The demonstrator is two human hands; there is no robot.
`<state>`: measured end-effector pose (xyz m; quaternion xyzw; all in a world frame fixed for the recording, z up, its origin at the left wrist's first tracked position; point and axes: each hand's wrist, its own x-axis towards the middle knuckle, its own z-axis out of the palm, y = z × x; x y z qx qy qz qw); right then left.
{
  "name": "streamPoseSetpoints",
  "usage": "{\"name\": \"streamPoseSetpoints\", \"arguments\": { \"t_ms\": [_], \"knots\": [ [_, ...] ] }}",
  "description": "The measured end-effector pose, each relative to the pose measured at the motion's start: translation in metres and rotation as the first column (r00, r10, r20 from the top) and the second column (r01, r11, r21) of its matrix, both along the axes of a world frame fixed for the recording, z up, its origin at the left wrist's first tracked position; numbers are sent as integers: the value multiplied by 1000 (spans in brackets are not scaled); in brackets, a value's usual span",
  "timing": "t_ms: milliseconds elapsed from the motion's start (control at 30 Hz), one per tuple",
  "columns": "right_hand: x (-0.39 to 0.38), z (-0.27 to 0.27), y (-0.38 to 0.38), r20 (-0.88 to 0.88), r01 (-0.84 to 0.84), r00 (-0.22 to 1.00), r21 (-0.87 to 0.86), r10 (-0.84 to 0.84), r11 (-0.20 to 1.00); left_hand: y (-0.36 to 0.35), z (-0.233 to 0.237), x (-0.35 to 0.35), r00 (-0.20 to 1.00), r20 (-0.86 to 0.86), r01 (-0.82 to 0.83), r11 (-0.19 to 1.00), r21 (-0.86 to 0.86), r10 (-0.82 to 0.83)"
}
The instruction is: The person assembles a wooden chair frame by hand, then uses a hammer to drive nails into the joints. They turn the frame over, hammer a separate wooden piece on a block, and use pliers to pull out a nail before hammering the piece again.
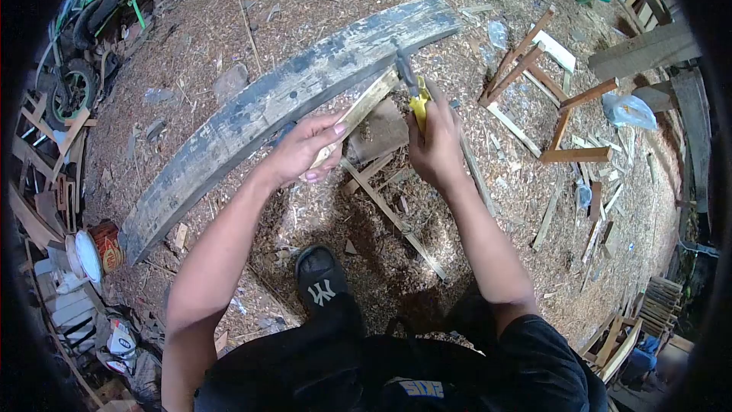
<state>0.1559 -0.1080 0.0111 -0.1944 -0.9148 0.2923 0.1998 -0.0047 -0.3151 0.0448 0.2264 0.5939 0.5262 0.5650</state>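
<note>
In the head view, my left hand is closed round the lower end of a short pale wooden strip, which slants up to the right. My right hand grips the yellow handle of a hammer. The hammer's dark head is beside the strip's upper end; whether they touch I cannot tell. Behind both hands lies a long weathered wooden beam. A wooden block is below the strip, between my hands.
Wood chips and offcuts cover the ground. A wooden frame and a plastic bag lie at the right. At the left are a round tin, scrap wood and a bike wheel. A sandalled foot is below my hands.
</note>
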Motion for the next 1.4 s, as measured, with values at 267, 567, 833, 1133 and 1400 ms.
{"name": "streamPoseSetpoints", "arguments": {
  "t_ms": [267,567,833,1133,1400],
  "knots": [
    [0,1,-1,26,-54,998,160,51,986,-6,-9,-3,970,242,-23,998,50,10],
    [0,6,1,7,-27,1000,16,27,999,-5,-12,-8,943,333,-51,994,100,15],
    [4,17,5,10,2,1000,195,-4,981,-9,-16,-13,942,334,-16,994,105,-20],
    [1,-2,1,-19,154,988,43,-154,987,-9,-19,-3,960,280,15,999,52,-28],
    [-7,0,9,401,208,891,55,-212,977,-1,-13,10,995,99,-15,984,-176,33]
  ]
}}
